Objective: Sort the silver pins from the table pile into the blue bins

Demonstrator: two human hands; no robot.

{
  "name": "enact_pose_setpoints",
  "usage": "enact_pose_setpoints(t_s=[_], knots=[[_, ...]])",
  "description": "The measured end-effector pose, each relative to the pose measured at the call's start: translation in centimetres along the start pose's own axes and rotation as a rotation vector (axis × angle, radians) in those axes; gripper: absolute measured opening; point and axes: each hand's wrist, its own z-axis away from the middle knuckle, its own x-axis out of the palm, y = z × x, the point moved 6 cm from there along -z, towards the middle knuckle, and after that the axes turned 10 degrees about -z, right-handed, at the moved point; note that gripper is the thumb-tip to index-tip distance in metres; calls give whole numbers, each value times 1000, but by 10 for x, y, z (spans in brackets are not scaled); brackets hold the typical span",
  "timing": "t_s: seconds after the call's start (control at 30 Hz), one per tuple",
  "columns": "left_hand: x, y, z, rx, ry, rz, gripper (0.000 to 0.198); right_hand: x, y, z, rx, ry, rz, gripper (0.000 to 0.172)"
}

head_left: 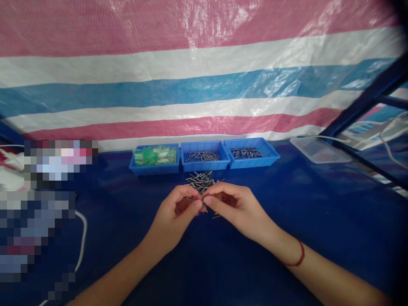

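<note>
My left hand and my right hand meet fingertip to fingertip, low over the blue table. Both are closed in a pinch. Whatever lies between the fingers is mostly hidden; only a small metallic glint shows under them. Just behind the fingertips is a loose pile of thin grey metal pins, partly covered by the hands. A red cord bracelet circles my right wrist.
Three blue bins stand in a row behind the pile. The left bin holds green and clear plastic packets; the middle bin and right bin hold metal pins. A clear plastic lid lies right; a white cable left.
</note>
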Motion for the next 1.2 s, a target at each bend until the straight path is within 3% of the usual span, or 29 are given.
enact_pose_setpoints(t_s=[0.33,0.73,0.97,1.1,1.2], knots=[[8,-2,0,-37,-115,-86,20,-3,-3,3,-111,40,203,15],[-8,10,3,135,81,-218,5,-3,-8,4,-224,2,426,8],[-6,12,4,139,74,-258,12,3,1,2,-169,-48,375,12],[-3,8,4,142,5,-361,34,-16,16,-5,18,114,152,20],[6,8,6,282,-108,-667,23,-46,21,-12,75,347,-35,24]])
